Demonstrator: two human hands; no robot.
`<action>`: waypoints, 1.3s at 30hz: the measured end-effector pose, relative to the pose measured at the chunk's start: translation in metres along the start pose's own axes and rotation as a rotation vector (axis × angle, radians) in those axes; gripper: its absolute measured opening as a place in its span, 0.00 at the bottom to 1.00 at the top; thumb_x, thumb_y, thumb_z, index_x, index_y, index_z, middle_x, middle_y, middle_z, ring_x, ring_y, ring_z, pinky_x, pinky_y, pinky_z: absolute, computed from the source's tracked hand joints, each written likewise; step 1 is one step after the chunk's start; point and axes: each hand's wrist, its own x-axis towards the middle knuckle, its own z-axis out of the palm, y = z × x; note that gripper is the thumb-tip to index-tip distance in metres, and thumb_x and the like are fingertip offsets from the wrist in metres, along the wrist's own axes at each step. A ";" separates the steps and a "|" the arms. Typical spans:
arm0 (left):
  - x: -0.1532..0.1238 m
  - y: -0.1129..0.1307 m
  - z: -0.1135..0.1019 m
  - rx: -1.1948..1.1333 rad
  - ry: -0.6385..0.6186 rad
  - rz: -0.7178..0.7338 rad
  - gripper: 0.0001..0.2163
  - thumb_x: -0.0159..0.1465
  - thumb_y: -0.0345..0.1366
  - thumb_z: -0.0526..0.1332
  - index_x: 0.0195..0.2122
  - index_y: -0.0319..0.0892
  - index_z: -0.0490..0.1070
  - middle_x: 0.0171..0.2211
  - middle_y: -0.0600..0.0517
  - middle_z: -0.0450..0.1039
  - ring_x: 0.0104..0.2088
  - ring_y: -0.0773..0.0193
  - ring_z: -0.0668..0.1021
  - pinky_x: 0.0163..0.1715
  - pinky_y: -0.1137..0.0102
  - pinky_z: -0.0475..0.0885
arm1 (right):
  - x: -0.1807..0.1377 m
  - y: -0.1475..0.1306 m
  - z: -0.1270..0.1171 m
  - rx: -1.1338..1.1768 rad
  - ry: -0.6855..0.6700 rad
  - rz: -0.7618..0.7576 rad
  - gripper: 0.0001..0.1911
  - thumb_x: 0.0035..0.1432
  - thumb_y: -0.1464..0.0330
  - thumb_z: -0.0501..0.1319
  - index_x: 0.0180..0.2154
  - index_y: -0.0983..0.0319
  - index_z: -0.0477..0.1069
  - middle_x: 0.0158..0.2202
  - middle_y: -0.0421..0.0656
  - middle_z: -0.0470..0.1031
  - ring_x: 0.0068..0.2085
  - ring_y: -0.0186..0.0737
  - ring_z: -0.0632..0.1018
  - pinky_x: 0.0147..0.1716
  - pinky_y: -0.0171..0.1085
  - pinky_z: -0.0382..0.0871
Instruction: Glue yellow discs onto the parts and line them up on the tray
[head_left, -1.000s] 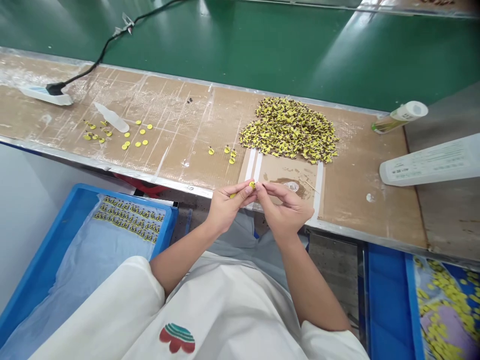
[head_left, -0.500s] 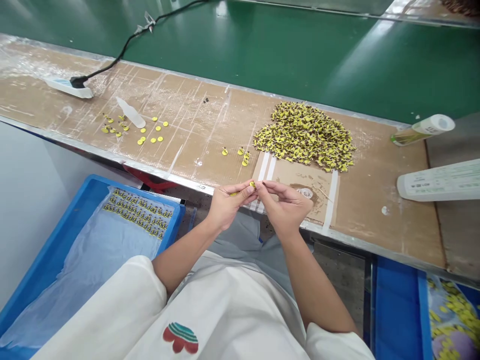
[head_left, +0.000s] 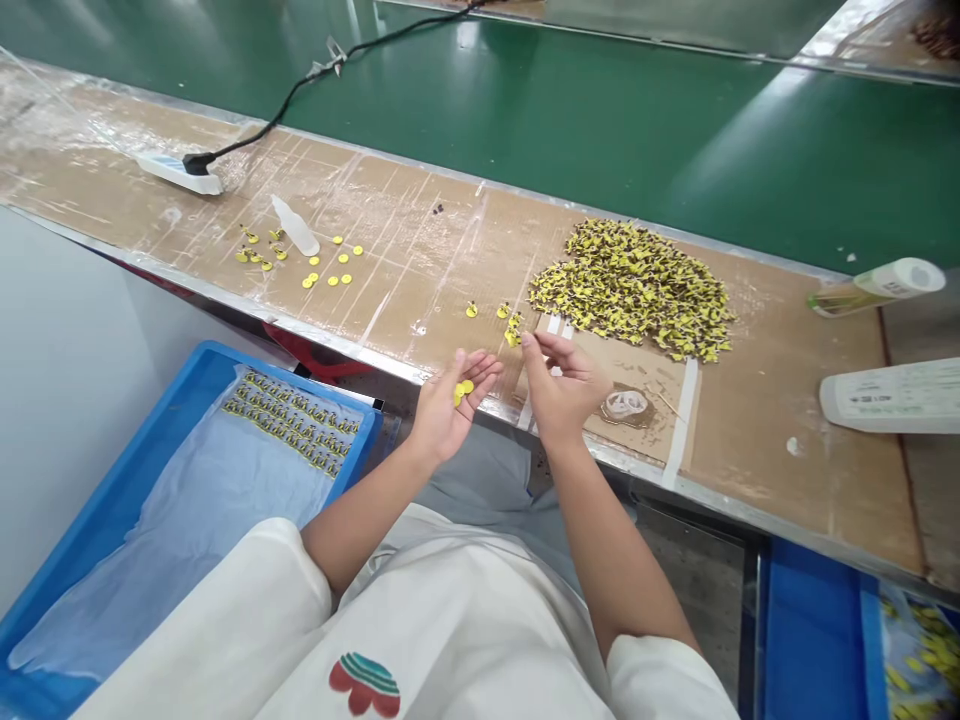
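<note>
My left hand [head_left: 455, 405] is turned palm up just off the table's front edge, its fingers loosely curled. A few yellow discs [head_left: 459, 394] rest in it. My right hand [head_left: 564, 385] is at the edge of the cardboard, with thumb and forefinger pinched together. Its fingertips meet a small yellow-and-dark figure [head_left: 513, 337] on a round base, beside similar figures. Two more such figures, a nearer one [head_left: 502, 311] and a farther one [head_left: 471, 310], stand to the left. Behind my right hand lies a large heap of small yellow-and-brown pieces [head_left: 637, 285].
Loose yellow discs [head_left: 343, 258] lie near a white dropper bottle [head_left: 295, 226]. A power strip [head_left: 180, 174] sits at left. Clear glue-like stuff [head_left: 625, 403] is right of my right hand. A blue tray [head_left: 196, 385] holds rows of figures; white bottles [head_left: 892, 397] lie at right.
My hands were together around a small yellow piece. Now they are apart: the left has opened to a palm, and the right has reached forward to the figures. The view has shifted slightly.
</note>
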 end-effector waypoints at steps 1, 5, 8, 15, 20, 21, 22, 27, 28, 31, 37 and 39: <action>0.001 0.003 -0.004 -0.022 0.002 -0.007 0.13 0.63 0.39 0.60 0.39 0.32 0.77 0.40 0.41 0.79 0.44 0.60 0.81 0.49 0.70 0.74 | 0.002 0.005 0.002 -0.094 -0.050 -0.069 0.12 0.56 0.60 0.65 0.37 0.62 0.78 0.34 0.45 0.81 0.31 0.37 0.80 0.33 0.35 0.73; 0.004 0.011 -0.014 -0.081 -0.005 -0.025 0.14 0.62 0.36 0.55 0.39 0.31 0.77 0.41 0.39 0.79 0.49 0.57 0.79 0.50 0.69 0.73 | 0.004 0.025 0.008 -0.463 -0.271 -0.342 0.12 0.60 0.61 0.61 0.38 0.60 0.79 0.33 0.44 0.81 0.31 0.38 0.80 0.33 0.34 0.70; 0.003 0.014 -0.014 -0.104 -0.032 -0.038 0.14 0.59 0.31 0.53 0.39 0.31 0.76 0.42 0.38 0.78 0.51 0.55 0.78 0.51 0.67 0.73 | 0.003 0.033 0.011 -0.596 -0.325 -0.410 0.14 0.62 0.61 0.59 0.42 0.60 0.78 0.34 0.45 0.82 0.33 0.39 0.81 0.33 0.33 0.69; 0.003 0.015 -0.009 -0.110 -0.040 -0.071 0.13 0.55 0.27 0.54 0.38 0.34 0.76 0.40 0.41 0.78 0.46 0.58 0.79 0.46 0.66 0.73 | 0.001 0.028 0.002 -0.593 -0.282 -0.414 0.18 0.61 0.58 0.60 0.46 0.62 0.77 0.34 0.47 0.81 0.32 0.41 0.81 0.32 0.34 0.69; 0.004 0.012 -0.009 -0.077 -0.018 -0.117 0.11 0.59 0.32 0.54 0.35 0.34 0.75 0.32 0.46 0.75 0.33 0.66 0.78 0.32 0.74 0.71 | -0.023 0.004 -0.018 -0.384 -0.284 -0.370 0.12 0.58 0.60 0.64 0.43 0.57 0.77 0.32 0.44 0.81 0.29 0.37 0.79 0.33 0.35 0.71; 0.004 0.012 -0.008 -0.074 -0.013 -0.117 0.11 0.60 0.32 0.54 0.35 0.34 0.75 0.31 0.47 0.74 0.32 0.67 0.77 0.31 0.75 0.70 | -0.029 -0.001 -0.021 -0.322 -0.356 -0.374 0.11 0.58 0.61 0.65 0.43 0.56 0.77 0.35 0.43 0.81 0.30 0.37 0.79 0.34 0.35 0.72; 0.002 0.011 -0.007 -0.072 -0.012 -0.117 0.10 0.60 0.32 0.55 0.35 0.34 0.75 0.30 0.48 0.73 0.30 0.68 0.76 0.31 0.75 0.69 | -0.034 -0.006 -0.023 -0.266 -0.440 -0.379 0.11 0.58 0.63 0.65 0.44 0.55 0.77 0.38 0.42 0.81 0.33 0.37 0.80 0.37 0.35 0.73; -0.007 0.004 0.004 -0.069 -0.059 -0.119 0.07 0.60 0.33 0.57 0.33 0.37 0.73 0.26 0.53 0.65 0.27 0.72 0.71 0.32 0.77 0.67 | -0.042 -0.021 -0.030 -0.110 -0.651 -0.343 0.10 0.61 0.67 0.62 0.45 0.54 0.76 0.43 0.42 0.80 0.44 0.38 0.80 0.46 0.38 0.75; -0.009 0.003 0.006 -0.067 -0.064 -0.121 0.06 0.60 0.33 0.57 0.32 0.37 0.73 0.26 0.54 0.64 0.27 0.73 0.70 0.32 0.77 0.67 | -0.040 -0.022 -0.033 -0.107 -0.662 -0.343 0.10 0.61 0.68 0.61 0.44 0.54 0.76 0.43 0.42 0.80 0.44 0.38 0.80 0.46 0.37 0.75; -0.014 -0.002 0.012 -0.034 -0.073 -0.127 0.05 0.60 0.33 0.58 0.32 0.38 0.71 0.27 0.55 0.63 0.26 0.74 0.68 0.31 0.78 0.65 | -0.034 -0.025 -0.042 -0.154 -0.740 -0.356 0.11 0.62 0.69 0.60 0.46 0.55 0.76 0.43 0.44 0.78 0.44 0.38 0.79 0.44 0.36 0.75; -0.019 -0.014 0.021 -0.011 -0.112 -0.194 0.05 0.61 0.34 0.59 0.30 0.39 0.70 0.27 0.55 0.63 0.27 0.73 0.70 0.32 0.76 0.67 | -0.033 -0.024 -0.053 -0.089 -0.670 -0.246 0.08 0.62 0.68 0.60 0.41 0.57 0.77 0.38 0.45 0.77 0.39 0.37 0.78 0.40 0.36 0.74; -0.018 -0.018 0.022 -0.033 -0.148 -0.246 0.06 0.62 0.35 0.58 0.31 0.38 0.71 0.26 0.54 0.65 0.27 0.72 0.70 0.32 0.75 0.68 | -0.036 -0.024 -0.053 0.013 -0.535 -0.059 0.07 0.60 0.65 0.62 0.37 0.59 0.77 0.35 0.44 0.78 0.36 0.37 0.78 0.36 0.35 0.74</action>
